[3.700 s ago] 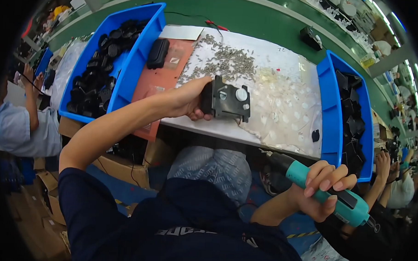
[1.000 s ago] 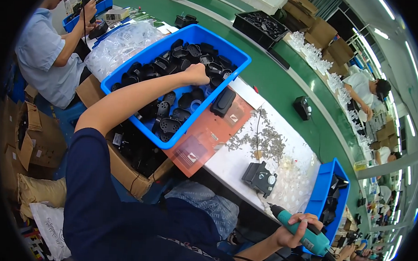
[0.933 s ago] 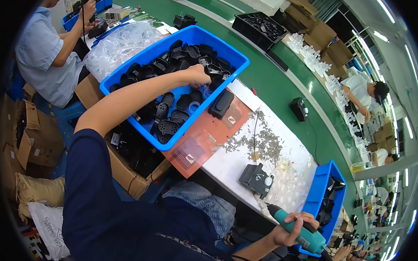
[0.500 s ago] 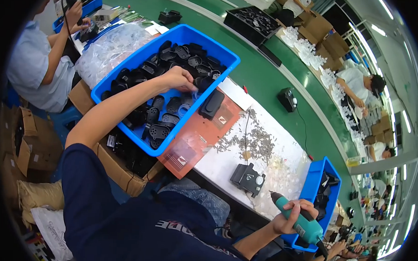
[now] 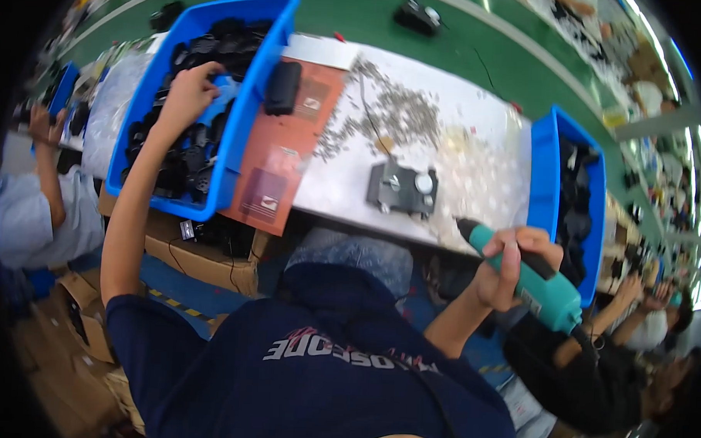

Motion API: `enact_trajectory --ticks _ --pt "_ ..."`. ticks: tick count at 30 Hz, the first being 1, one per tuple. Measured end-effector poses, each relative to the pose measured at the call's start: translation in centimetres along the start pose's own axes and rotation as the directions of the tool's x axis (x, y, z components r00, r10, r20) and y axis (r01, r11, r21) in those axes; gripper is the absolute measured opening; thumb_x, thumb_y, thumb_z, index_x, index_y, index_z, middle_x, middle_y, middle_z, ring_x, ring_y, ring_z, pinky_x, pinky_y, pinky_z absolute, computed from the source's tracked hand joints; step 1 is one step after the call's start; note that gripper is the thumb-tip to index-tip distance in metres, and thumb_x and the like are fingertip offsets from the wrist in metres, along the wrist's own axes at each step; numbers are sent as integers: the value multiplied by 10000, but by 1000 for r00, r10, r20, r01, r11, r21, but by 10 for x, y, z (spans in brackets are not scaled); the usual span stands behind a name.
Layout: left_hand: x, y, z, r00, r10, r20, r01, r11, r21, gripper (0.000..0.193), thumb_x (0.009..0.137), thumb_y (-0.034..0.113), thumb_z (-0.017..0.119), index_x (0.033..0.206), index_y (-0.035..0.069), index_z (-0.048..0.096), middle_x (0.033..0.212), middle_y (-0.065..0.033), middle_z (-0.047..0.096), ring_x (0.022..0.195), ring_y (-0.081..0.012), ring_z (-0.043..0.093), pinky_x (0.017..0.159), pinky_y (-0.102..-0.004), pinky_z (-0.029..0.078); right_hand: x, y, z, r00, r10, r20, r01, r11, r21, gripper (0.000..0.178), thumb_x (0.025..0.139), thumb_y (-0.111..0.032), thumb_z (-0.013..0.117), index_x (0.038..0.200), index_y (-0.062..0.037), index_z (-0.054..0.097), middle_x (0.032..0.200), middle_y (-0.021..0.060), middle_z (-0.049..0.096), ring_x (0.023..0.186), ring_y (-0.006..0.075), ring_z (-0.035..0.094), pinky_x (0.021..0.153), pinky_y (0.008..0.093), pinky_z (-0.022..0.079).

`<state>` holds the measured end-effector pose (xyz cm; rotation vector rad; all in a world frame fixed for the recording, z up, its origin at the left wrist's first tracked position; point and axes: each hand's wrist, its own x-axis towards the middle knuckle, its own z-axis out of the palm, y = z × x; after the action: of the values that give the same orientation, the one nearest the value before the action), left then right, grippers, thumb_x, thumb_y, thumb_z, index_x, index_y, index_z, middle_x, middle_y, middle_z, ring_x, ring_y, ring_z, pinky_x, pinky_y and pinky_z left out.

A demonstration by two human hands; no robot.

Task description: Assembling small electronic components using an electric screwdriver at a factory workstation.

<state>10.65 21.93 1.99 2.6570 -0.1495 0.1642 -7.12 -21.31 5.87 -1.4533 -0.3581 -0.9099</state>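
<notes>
My left hand [image 5: 186, 97] is over the left blue bin [image 5: 227, 182], its fingers curled together beside a pale blue, blurred patch [image 5: 225, 91]. What those fingers hold, if anything, I cannot make out. Black plastic parts [image 5: 184, 163] fill the bin around and below the hand. In my right hand [image 5: 511, 263] is a teal electric screwdriver [image 5: 545, 294], its dark tip pointing up and left toward the table. Left of that tip, a black fixture with a round light knob [image 5: 402, 188] sits on the white tabletop.
Small metal screws [image 5: 400, 113] lie scattered beyond the fixture, with clear small pieces [image 5: 479, 177] to their right. Another blue bin [image 5: 546, 179] holds dark parts. A black case [image 5: 283, 88] rests on the orange mat [image 5: 291, 147]. Co-workers sit on both sides.
The whole view has turned, so the left bin now appears farther left and more upright. My left hand stays over that bin; my right hand still grips the electric screwdriver.
</notes>
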Motion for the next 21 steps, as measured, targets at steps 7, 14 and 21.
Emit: enact_trajectory --ticks 7,14,21 --pt "3 29 -9 1000 -20 18 15 972 236 270 719 58 672 987 36 687 761 -112 702 713 -204 691 644 -306 510 -17 -11 -38 998 51 -41 -53 998 -38 204 758 56 526 948 32 459 799 183 519 535 171 488 509 240 442" --pt "-7 25 -8 991 107 76 -125 940 317 176 773 68 650 931 13 706 776 -120 705 687 -186 685 645 -285 511 -29 -19 -76 988 116 -106 -127 987 -102 200 757 47 552 939 18 471 787 164 526 548 150 505 516 233 439" --pt "3 62 -29 1000 -21 -19 27 892 452 202 719 92 696 914 46 716 788 -98 710 722 -205 690 682 -315 520 -33 -7 -83 974 172 -146 -171 985 13 197 767 27 565 936 16 465 790 157 532 529 136 492 513 224 428"
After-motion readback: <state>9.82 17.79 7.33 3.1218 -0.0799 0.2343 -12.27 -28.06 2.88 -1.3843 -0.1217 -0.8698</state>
